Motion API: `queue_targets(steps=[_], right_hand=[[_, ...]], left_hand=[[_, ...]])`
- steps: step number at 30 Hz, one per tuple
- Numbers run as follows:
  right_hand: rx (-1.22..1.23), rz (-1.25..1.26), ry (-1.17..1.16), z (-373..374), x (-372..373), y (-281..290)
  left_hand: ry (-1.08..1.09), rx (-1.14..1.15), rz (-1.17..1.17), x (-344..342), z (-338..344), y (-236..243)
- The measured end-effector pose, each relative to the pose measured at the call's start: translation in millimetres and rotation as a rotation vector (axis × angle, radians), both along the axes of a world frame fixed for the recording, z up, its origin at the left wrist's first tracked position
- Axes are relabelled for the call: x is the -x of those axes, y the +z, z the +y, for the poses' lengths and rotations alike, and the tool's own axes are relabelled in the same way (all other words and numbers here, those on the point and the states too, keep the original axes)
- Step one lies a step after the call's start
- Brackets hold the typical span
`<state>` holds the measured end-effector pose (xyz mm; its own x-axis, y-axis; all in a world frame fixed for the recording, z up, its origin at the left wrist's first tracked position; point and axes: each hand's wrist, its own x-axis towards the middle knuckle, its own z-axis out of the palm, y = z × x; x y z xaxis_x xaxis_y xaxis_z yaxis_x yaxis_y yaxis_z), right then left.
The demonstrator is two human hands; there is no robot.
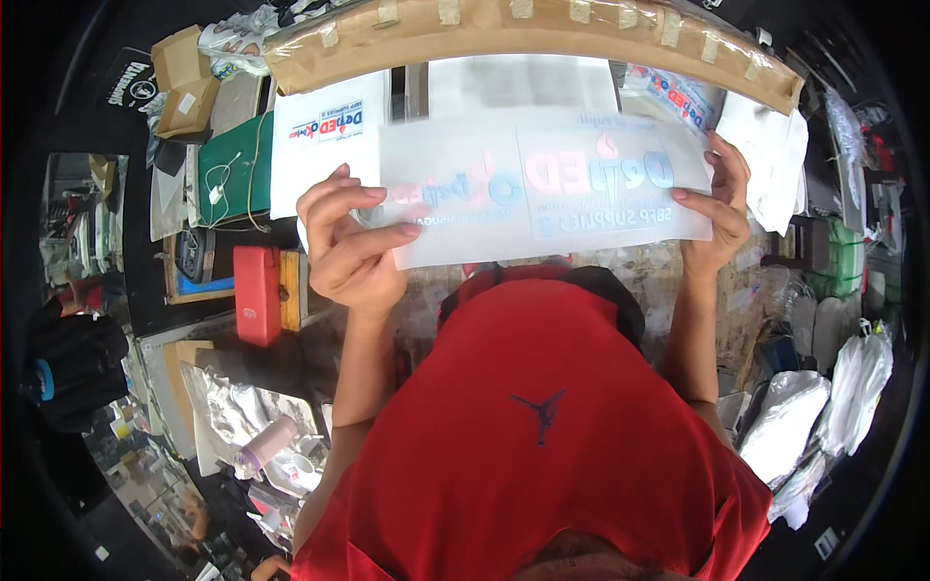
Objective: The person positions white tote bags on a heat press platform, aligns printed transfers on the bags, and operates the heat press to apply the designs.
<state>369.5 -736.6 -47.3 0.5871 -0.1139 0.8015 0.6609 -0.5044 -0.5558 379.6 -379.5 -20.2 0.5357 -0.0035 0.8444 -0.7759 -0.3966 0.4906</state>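
I hold up a wide translucent transfer film sheet with mirrored red and blue lettering showing on it. My left hand pinches its left end, with the fingertips lying over the front of the sheet. At the right end, my right hand grips the film between thumb and fingers. The sheet is stretched roughly level above the front of the worktable. Under and behind its left side lies a white item with a similar red and blue print. Another printed piece shows behind the sheet's right end.
A long tape-wrapped cardboard piece spans the far side. To the left are an open cardboard box, a green board with a white cable, and a red box. A pinkish tumbler lies lower left; plastic-wrapped packs sit at right.
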Motion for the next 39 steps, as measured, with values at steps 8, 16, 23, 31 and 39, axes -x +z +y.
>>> queue_targets(steps=[8, 16, 23, 31, 39], right_hand=[[0.04, 0.024, 0.029, -4.6, -5.8, 1.5], [-0.302, 1.22, 0.367, -21.0, -18.7, -90.1], [0.036, 0.914, -0.229, -24.3, -119.5, -172.1], [0.239, 0.987, -0.304, -25.8, -166.9, -175.3], [0.283, 0.963, -0.282, -26.1, -169.7, -175.3]], left_hand=[[0.016, -0.056, 0.046, -2.9, -0.8, 3.0], [-0.351, 0.142, 1.17, -35.2, 19.5, -139.9], [-0.059, 0.168, 0.989, -131.5, -10.9, -195.0], [0.225, -0.075, 0.611, -145.7, -61.4, -188.8], [0.093, -0.746, 0.457, -78.0, -105.9, -215.9]])
